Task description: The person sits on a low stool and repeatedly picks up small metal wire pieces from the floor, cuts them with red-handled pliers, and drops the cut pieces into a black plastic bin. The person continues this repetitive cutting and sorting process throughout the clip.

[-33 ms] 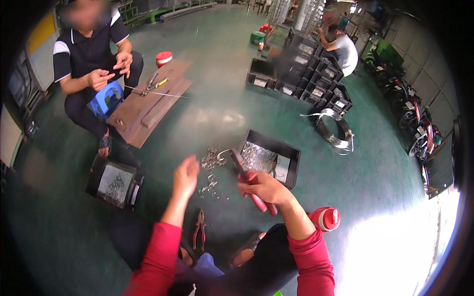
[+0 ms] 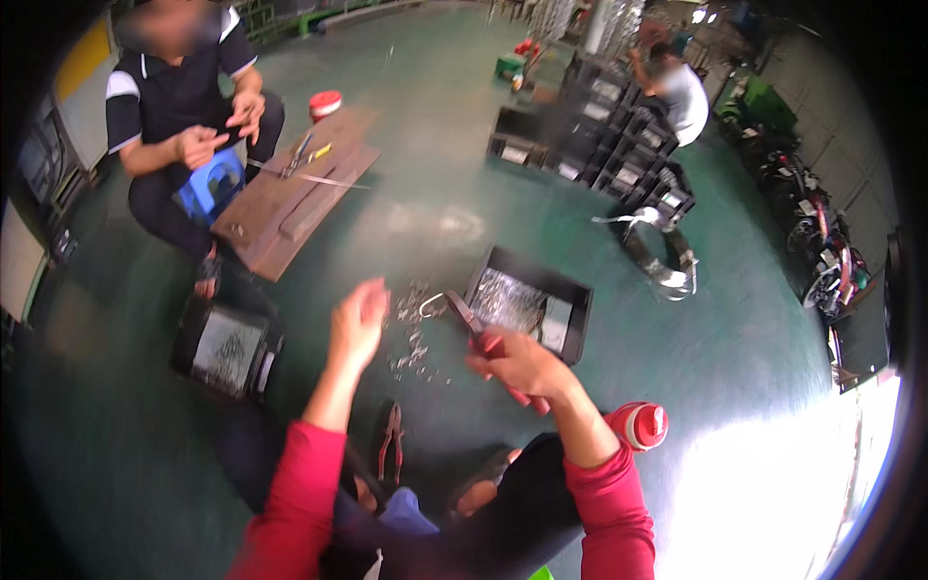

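My right hand [image 2: 527,365] is closed round red-handled pliers [image 2: 471,318], their dark jaws pointing up and left. At the jaw tips is a short, bent piece of pale wire [image 2: 431,307], curved like a hook. To the left, my left hand [image 2: 358,324] is raised with its fingers drawn together; blur hides whatever they may hold. Small metal bits [image 2: 414,350] lie scattered on the green floor between and below the hands. Beyond the pliers sits a black bin [image 2: 583,324] with many small metal pieces inside. A second pair of pliers [image 2: 391,445] lies by my feet.
A red-and-white lidded container [image 2: 640,426] stands beside my right forearm. Another black bin [image 2: 193,329] is at left. A seated co-worker [image 2: 184,106] faces a brown board [image 2: 266,253] with tools. Stacked black crates [image 2: 580,126] and a wire coil [image 2: 657,259] stand farther right.
My left hand has shifted slightly up and to the left. The right hand still grips the pliers, and the bent wire stays at their jaws.
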`<state>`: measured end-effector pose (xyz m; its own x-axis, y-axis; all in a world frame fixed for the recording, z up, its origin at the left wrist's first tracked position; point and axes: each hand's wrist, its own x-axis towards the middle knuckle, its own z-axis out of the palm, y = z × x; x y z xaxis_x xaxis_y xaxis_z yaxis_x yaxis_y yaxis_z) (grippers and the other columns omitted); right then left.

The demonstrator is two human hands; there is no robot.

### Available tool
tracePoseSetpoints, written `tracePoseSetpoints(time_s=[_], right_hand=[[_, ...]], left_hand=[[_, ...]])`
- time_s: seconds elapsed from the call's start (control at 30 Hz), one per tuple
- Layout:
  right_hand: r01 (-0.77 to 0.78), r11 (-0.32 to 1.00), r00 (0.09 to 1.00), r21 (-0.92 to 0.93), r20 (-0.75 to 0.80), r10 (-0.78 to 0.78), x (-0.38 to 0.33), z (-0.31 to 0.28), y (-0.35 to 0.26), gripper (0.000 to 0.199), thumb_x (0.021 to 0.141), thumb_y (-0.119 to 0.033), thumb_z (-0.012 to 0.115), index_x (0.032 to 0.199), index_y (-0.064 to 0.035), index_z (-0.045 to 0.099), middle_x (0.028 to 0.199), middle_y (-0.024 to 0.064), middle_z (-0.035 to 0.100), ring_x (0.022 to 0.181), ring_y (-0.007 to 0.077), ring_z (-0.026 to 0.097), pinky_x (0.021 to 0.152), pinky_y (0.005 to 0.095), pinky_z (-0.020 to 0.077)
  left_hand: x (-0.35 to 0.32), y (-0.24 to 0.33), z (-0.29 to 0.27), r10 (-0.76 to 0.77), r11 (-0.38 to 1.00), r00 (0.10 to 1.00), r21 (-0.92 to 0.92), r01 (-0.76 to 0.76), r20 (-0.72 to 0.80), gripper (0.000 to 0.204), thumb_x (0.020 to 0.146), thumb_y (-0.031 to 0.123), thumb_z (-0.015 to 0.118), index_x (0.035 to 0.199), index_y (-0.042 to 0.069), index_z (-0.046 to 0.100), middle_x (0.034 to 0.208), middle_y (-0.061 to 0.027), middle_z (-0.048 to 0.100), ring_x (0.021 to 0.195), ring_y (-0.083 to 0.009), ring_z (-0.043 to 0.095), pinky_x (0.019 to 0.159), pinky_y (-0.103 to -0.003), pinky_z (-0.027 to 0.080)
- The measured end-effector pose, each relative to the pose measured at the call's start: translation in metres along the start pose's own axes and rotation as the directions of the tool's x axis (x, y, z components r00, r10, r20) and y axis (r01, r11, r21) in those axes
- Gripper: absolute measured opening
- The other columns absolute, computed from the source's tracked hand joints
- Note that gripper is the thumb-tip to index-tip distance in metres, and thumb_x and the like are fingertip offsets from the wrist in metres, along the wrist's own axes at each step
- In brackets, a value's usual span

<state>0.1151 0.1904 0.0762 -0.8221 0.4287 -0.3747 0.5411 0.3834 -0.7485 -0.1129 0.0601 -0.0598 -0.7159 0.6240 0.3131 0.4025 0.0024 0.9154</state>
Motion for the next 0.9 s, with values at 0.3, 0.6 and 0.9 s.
tracePoseSetpoints(time_s=[0.3, 0.6, 0.9], right_hand=[[-0.048, 0.928, 0.992, -0.369, -0.122, 0.003, 0.02, 0.018, -0.009, 0.041, 0.083, -0.035, 0.065, 0.105, -0.0019, 0.057, 0.09, 0.0237, 0.067, 0.091, 0.0407, 0.064, 0.08, 0.048, 0.0482], [0.005, 0.928, 0.968, -0.373, -0.233, -0.099, 0.03, 0.029, -0.009, 0.029, 0.079, -0.013, 0.06, 0.105, 0.0003, 0.057, 0.092, 0.0195, 0.068, 0.091, 0.0354, 0.065, 0.078, 0.0421, 0.048], [0.015, 0.984, 1.0, 0.179, 0.009, -0.017, 0.048, 0.016, -0.018, 0.036, 0.088, -0.026, 0.063, 0.114, -0.0028, 0.053, 0.064, 0.0046, 0.052, 0.037, 0.013, 0.044, 0.03, 0.031, 0.0324]], left_hand=[[0.032, 0.144, -0.05, -0.13, 0.941, 0.922, 0.338, -0.001, 0.365, 0.02, 0.087, 0.014, 0.067, 0.103, 0.002, 0.072, 0.09, -0.0086, 0.072, 0.08, -0.0114, 0.066, 0.075, -0.026, 0.051], [0.03, 0.108, -0.038, -0.174, 0.971, 0.893, 0.223, 0.086, 0.414, 0.019, 0.084, 0.015, 0.071, 0.094, -0.001, 0.072, 0.075, -0.0079, 0.07, 0.068, -0.0108, 0.064, 0.065, -0.025, 0.051], [0.039, 0.112, -0.053, -0.221, 0.85, 0.93, -0.409, 0.332, 0.295, 0.016, 0.091, 0.016, 0.065, 0.102, 0.004, 0.067, 0.091, -0.0065, 0.069, 0.078, -0.0116, 0.064, 0.067, -0.023, 0.049]])
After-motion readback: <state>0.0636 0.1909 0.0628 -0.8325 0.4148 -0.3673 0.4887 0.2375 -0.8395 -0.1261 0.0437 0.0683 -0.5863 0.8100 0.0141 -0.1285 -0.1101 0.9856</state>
